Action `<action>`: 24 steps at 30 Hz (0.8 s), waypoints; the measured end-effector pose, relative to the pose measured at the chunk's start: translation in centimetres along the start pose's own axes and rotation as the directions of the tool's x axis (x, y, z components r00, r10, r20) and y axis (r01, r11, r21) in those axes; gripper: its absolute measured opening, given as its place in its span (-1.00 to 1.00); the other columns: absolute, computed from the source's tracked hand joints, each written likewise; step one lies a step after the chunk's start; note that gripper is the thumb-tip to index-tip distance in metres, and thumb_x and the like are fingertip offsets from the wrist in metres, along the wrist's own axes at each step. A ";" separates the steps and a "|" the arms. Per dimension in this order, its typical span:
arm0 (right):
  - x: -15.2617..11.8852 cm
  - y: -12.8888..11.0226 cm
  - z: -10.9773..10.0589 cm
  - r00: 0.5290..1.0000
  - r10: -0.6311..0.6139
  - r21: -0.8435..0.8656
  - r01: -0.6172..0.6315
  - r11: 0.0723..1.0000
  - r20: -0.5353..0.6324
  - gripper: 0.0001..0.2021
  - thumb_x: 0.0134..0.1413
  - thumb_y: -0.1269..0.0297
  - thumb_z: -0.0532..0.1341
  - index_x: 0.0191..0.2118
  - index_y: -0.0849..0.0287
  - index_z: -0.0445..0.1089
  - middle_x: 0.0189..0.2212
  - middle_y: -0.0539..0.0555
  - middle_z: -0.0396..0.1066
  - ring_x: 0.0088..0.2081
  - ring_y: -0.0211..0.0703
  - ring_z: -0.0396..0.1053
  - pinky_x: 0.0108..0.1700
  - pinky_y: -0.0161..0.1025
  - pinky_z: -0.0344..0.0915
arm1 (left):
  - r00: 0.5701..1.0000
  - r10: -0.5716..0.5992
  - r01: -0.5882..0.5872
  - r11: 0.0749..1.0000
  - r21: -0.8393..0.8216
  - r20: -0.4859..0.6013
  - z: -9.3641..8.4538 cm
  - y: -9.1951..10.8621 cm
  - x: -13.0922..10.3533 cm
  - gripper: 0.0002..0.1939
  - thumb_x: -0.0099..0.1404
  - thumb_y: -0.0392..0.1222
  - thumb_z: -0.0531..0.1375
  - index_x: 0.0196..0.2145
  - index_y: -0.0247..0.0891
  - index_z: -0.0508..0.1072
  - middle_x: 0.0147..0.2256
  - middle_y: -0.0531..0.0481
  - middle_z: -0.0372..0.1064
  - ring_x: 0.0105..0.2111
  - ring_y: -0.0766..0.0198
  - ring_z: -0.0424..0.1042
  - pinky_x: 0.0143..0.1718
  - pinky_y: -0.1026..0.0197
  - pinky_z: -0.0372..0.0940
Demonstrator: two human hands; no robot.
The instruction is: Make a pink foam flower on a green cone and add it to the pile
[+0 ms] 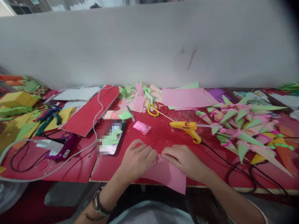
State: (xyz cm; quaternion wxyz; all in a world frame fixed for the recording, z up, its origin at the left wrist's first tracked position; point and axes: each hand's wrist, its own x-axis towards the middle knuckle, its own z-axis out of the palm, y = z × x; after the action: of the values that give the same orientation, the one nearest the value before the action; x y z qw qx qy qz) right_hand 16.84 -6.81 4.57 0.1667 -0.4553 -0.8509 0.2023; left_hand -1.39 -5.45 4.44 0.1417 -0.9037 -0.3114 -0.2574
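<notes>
A pink sheet of paper lies at the table's front edge, its near corner hanging over. My left hand is closed at the sheet's upper left edge, fingers curled. My right hand is closed at its top edge, thumb and fingers pressed together close to my left hand. Both hands appear to pinch the paper's far edge; the fingertips are partly hidden. Beyond them sits a small plastic packet of bright pink clay. To the right of it rests a yellow glue gun with a glue stick in its back.
Left of my hands lies a phone. Scissors and paper scraps lie farther back. Many green and pink paper cones are heaped at the right. A purple power strip, pliers and cables occupy the left. A wall stands behind.
</notes>
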 end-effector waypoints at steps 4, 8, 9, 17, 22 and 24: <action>-0.5 0.4 -0.9 0.996 0.064 0.106 -0.070 0.992 0.067 -0.71 0.17 0.21 -0.03 -0.45 0.18 0.33 -0.54 -0.02 0.39 -0.50 -0.30 0.27 -0.44 -0.37 0.04 | 1.000 -0.007 0.007 1.000 -0.007 0.008 -0.2 -1.1 -0.8 -0.80 0.16 -0.35 0.04 -0.59 -0.24 0.30 -0.68 0.16 0.23 -0.61 0.39 0.18 -0.39 0.25 0.05; -1.3 1.4 -1.8 0.990 0.119 0.091 -0.126 0.988 0.082 -0.71 0.16 0.21 -0.03 -0.46 0.18 0.32 -0.55 0.00 0.37 -0.50 -0.27 0.28 -0.43 -0.36 0.05 | 0.993 -0.073 0.073 0.997 0.001 0.090 -0.1 -2.8 -2.1 -0.80 0.14 -0.37 0.03 -0.59 -0.24 0.31 -0.66 0.14 0.28 -0.60 0.39 0.21 -0.40 0.25 0.05; -1.5 1.7 -1.9 0.986 0.148 0.079 -0.154 0.985 0.071 -0.70 0.16 0.21 -0.04 -0.47 0.18 0.32 -0.56 0.00 0.37 -0.50 -0.26 0.28 -0.44 -0.35 0.05 | 0.988 -0.118 0.117 0.993 0.016 0.098 0.0 -3.1 -2.4 -0.81 0.13 -0.38 0.02 -0.58 -0.25 0.32 -0.64 0.13 0.30 -0.60 0.39 0.22 -0.38 0.24 0.06; -0.8 1.7 -1.3 0.986 0.114 -0.001 -0.115 0.993 0.122 -0.72 0.15 0.21 -0.02 -0.43 0.16 0.37 -0.51 0.04 0.43 -0.44 -0.20 0.34 -0.41 -0.33 0.08 | 0.944 -0.139 0.219 0.943 -0.253 0.300 0.9 -1.3 -1.7 -0.74 0.19 -0.08 0.09 -0.20 -0.23 0.35 -0.28 -0.01 0.40 -0.28 0.23 0.31 -0.24 0.18 0.14; -0.5 1.5 -0.6 0.987 0.097 0.001 -0.098 0.995 0.129 -0.72 0.16 0.21 -0.02 -0.43 0.15 0.36 -0.50 0.03 0.44 -0.43 -0.21 0.34 -0.40 -0.34 0.08 | 0.901 -0.070 0.212 0.932 -0.295 0.427 0.9 -0.8 -1.8 -0.75 0.28 -0.14 -0.03 -0.39 -0.25 0.39 -0.46 0.03 0.38 -0.42 0.28 0.30 -0.33 0.18 0.13; -0.5 1.6 -0.4 0.987 0.088 0.029 -0.093 0.995 0.132 -0.71 0.16 0.19 -0.03 -0.42 0.15 0.36 -0.49 0.02 0.43 -0.43 -0.22 0.34 -0.39 -0.34 0.08 | 0.902 -0.055 0.215 0.918 -0.335 0.428 0.7 -1.1 -2.3 -0.70 0.31 -0.16 -0.07 -0.40 -0.25 0.40 -0.48 0.03 0.39 -0.45 0.29 0.31 -0.35 0.20 0.14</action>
State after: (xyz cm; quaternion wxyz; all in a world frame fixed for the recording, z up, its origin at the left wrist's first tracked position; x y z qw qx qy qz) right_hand 18.40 -6.37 4.06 0.1092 -0.4764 -0.8347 0.2537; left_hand -3.39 -5.44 2.65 -0.1201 -0.9234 -0.3422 -0.1257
